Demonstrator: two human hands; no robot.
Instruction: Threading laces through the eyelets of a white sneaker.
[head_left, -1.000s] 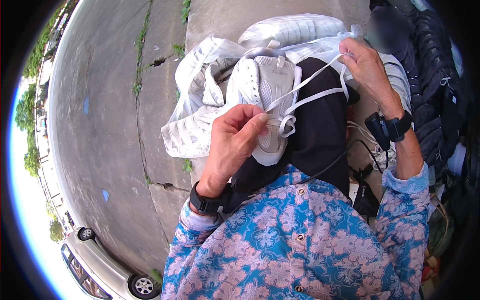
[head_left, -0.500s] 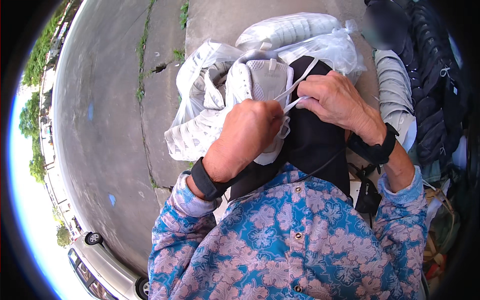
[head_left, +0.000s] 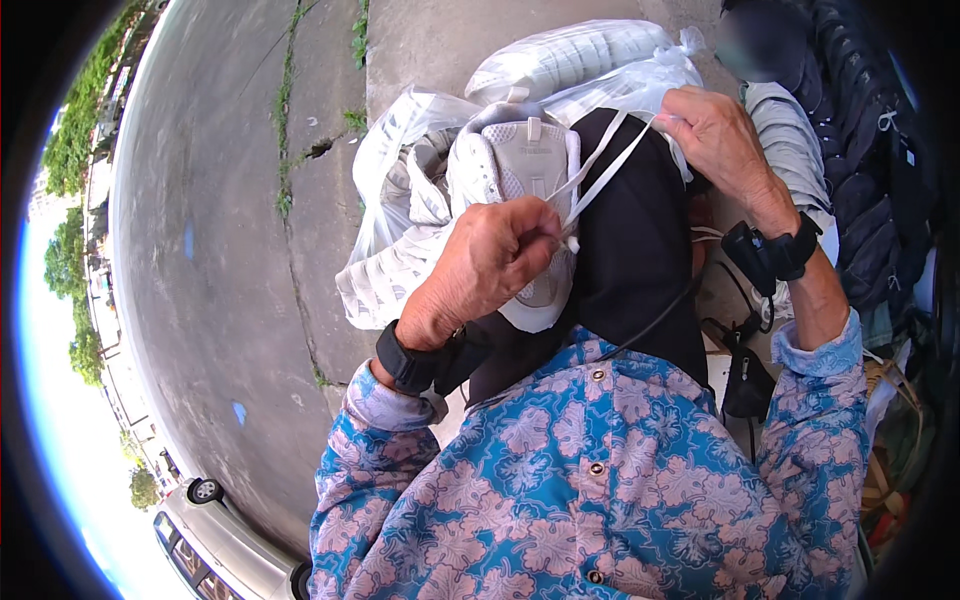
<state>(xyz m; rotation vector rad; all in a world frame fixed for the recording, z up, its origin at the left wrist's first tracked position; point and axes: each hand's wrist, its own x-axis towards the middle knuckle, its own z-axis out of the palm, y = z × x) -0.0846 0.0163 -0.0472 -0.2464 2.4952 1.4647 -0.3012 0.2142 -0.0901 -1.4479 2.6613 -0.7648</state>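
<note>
Right hand (head_left: 718, 140) closed in tight pinch on white cord (head_left: 622, 175), drawing strands up and outward over dark trouser leg (head_left: 635, 235). Left hand (head_left: 495, 255) also in narrow pinch at cord's lower end, fingertips partly hiding grip. Pale grey shoe upper (head_left: 523, 165) lies on lap, left hand crossing its lower part. Clear plastic bag (head_left: 373, 185) of pale uppers just left.

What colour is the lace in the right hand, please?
The lace is white, best seen in the head view.
</note>
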